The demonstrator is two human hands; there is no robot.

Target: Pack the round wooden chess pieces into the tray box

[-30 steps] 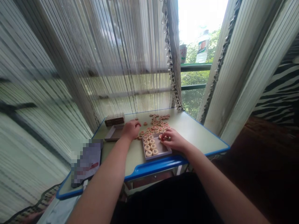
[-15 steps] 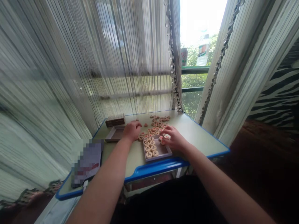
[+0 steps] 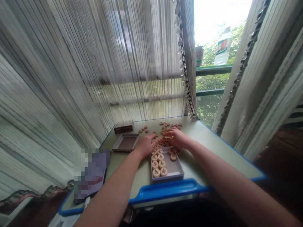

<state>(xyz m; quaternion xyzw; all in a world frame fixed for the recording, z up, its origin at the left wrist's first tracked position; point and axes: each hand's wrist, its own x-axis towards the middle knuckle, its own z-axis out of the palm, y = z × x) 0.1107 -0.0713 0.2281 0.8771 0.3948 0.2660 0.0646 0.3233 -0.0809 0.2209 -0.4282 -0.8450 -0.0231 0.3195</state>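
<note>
A shallow grey tray (image 3: 176, 171) lies near the front edge of a pale green desk with a blue rim (image 3: 165, 189). Round wooden game discs (image 3: 158, 164) stand in rows along the tray's left side, and more loose discs (image 3: 169, 125) are scattered behind it. My left hand (image 3: 146, 144) rests with curled fingers on the discs at the tray's far left corner. My right hand (image 3: 176, 138) hovers over the tray's far end, pinching a disc between its fingertips.
A second empty grey tray (image 3: 125, 142) and a brown box (image 3: 123, 127) sit at the desk's back left. A blurred-out flat item (image 3: 90, 171) lies at the left front. Striped curtains hang behind; a bottle (image 3: 222, 47) and cup stand on the window rail.
The view has shifted, so the desk appears closer and further right. My left hand moved right from the loose discs toward the tray. My right hand rose to the tray's far end.
</note>
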